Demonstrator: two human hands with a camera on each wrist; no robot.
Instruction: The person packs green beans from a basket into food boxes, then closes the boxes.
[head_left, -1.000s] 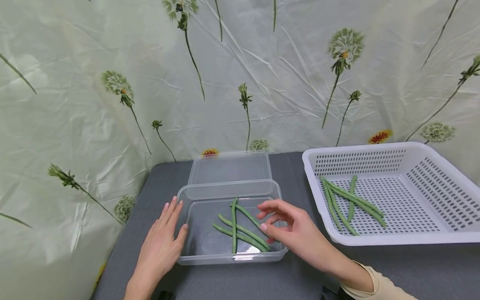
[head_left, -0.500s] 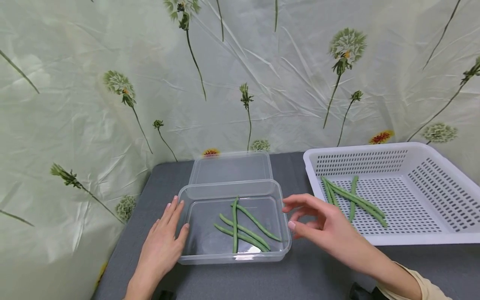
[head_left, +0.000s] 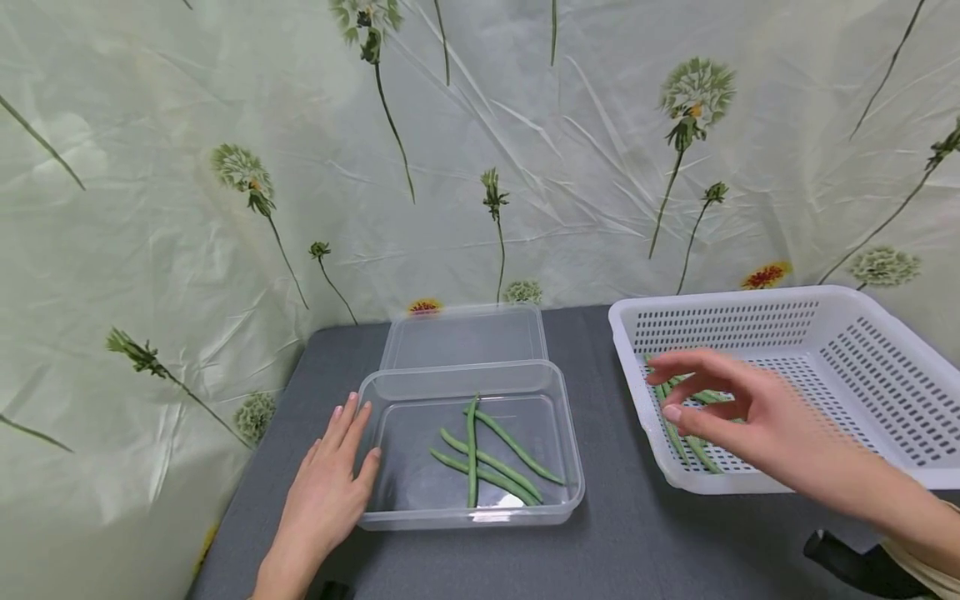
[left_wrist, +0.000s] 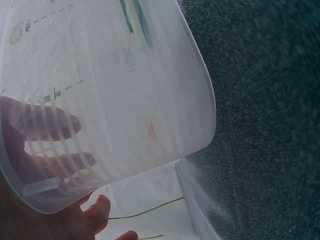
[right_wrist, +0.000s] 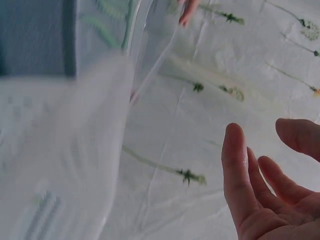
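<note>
My left hand [head_left: 324, 492] lies with straight fingers along the left side of a clear plastic food container [head_left: 420, 521]. In the left wrist view its fingers [left_wrist: 55, 122] show through the container's see-through wall [left_wrist: 150, 100]. Several green beans [head_left: 472, 454] lie crossed inside that container. My right hand [head_left: 735, 408] hovers over the left part of a white perforated basket [head_left: 892, 375], fingers loosely bent and nothing between them. Beneath it are more green beans [head_left: 702, 457], partly hidden by the hand. In the right wrist view, thumb and fingers of the right hand [right_wrist: 270, 195] stand apart beside the basket [right_wrist: 65, 150].
A clear flat lid [head_left: 465, 335] lies behind the container on the dark grey tabletop [head_left: 592, 400]. A flower-printed sheet [head_left: 570, 167] hangs behind and to the left of the table. The basket stands to the right of the container, with a strip of tabletop between.
My right hand has moved right, from over the beans in the clear container to over the white basket. My left hand and the beans in the container have stayed put.
</note>
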